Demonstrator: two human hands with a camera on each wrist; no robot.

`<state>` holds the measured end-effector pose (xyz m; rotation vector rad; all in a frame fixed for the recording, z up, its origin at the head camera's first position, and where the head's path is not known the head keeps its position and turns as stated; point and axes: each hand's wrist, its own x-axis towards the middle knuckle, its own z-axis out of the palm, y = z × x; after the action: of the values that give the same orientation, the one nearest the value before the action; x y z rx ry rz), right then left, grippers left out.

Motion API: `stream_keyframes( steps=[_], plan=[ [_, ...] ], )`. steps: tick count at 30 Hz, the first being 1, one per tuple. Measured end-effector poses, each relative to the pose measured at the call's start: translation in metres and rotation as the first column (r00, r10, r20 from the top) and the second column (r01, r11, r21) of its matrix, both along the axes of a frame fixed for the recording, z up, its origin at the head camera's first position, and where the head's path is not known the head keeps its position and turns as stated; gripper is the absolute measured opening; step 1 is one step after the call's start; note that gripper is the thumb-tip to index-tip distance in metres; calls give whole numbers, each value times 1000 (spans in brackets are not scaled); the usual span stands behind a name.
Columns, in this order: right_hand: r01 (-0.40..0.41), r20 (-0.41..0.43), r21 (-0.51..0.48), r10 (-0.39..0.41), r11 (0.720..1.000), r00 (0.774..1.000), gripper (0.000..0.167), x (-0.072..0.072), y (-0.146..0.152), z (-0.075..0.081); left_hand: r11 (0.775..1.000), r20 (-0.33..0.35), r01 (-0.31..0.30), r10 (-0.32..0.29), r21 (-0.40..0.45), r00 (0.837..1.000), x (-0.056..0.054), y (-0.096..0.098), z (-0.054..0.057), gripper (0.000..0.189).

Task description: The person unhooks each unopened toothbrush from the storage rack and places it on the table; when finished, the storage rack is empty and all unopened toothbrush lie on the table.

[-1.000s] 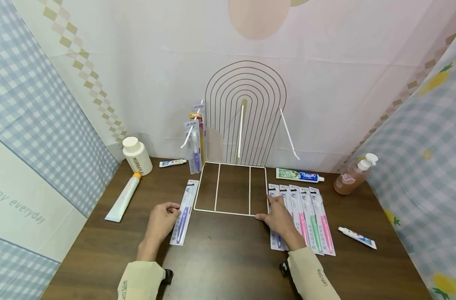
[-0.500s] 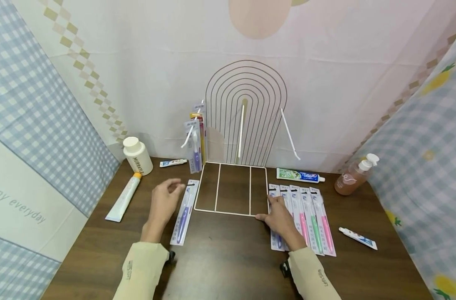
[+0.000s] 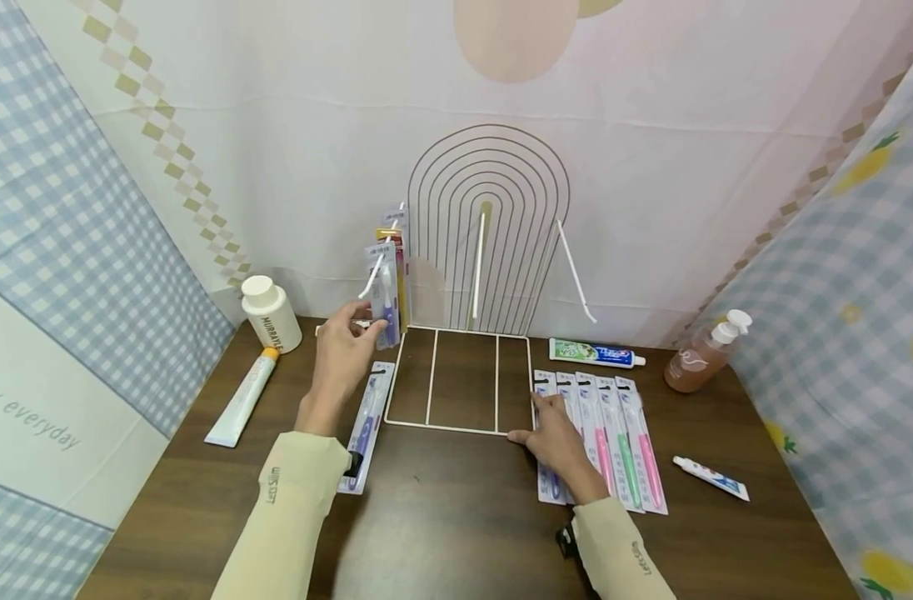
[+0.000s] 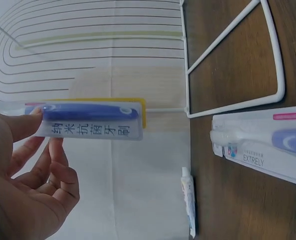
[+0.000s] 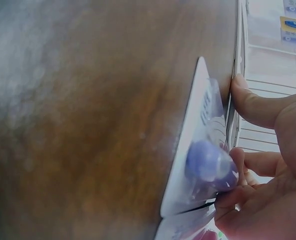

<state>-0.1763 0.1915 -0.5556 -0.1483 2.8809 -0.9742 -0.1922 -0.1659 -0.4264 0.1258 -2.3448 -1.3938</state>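
My left hand [image 3: 341, 354] is at the lower part of a packaged purple toothbrush [image 3: 383, 292] hanging from the left white hook. In the left wrist view the thumb lies on the front of this toothbrush pack [image 4: 90, 125], with fingers behind its edge. A yellow-edged pack shows behind it. My right hand [image 3: 557, 442] grips the front right corner of the white wire rack [image 3: 496, 383], thumb on the front rod and fingers along the side rod. Those fingers lie over the nearest purple toothbrush pack [image 5: 207, 162] on the table.
Several toothbrush packs [image 3: 627, 442] lie in a row at right, and one purple pack [image 3: 368, 417] lies left of the rack. Two bare hooks [image 3: 479, 267] jut forward. A white bottle [image 3: 272, 317], toothpaste tubes [image 3: 595, 352] and a pump bottle [image 3: 698, 362] stand or lie around.
My left hand has moved up and forward from beside the purple pack on the table to the hanging toothbrush pack. The right hand stays on the rack corner.
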Motion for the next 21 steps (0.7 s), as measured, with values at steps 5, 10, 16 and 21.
stream_keyframes(
  steps=[5,10,16,21],
  plan=[
    [10,31,2,-10,1000,999,96,6,-5,13,1000,-7,-12,12,-10,1000,1,3,1,27],
    [3,13,11,-3,1000,1000,95,9,-7,21,1000,-44,-27,27,7,999,3,4,1,19],
    [16,12,-5,-16,1000,1000,97,7,-6,19,999,-61,-42,42,12,997,2,6,0,16],
    [17,3,-10,-17,1000,1000,100,3,-2,7,999,-72,-36,36,12,997,4,10,4,18]
  ],
)
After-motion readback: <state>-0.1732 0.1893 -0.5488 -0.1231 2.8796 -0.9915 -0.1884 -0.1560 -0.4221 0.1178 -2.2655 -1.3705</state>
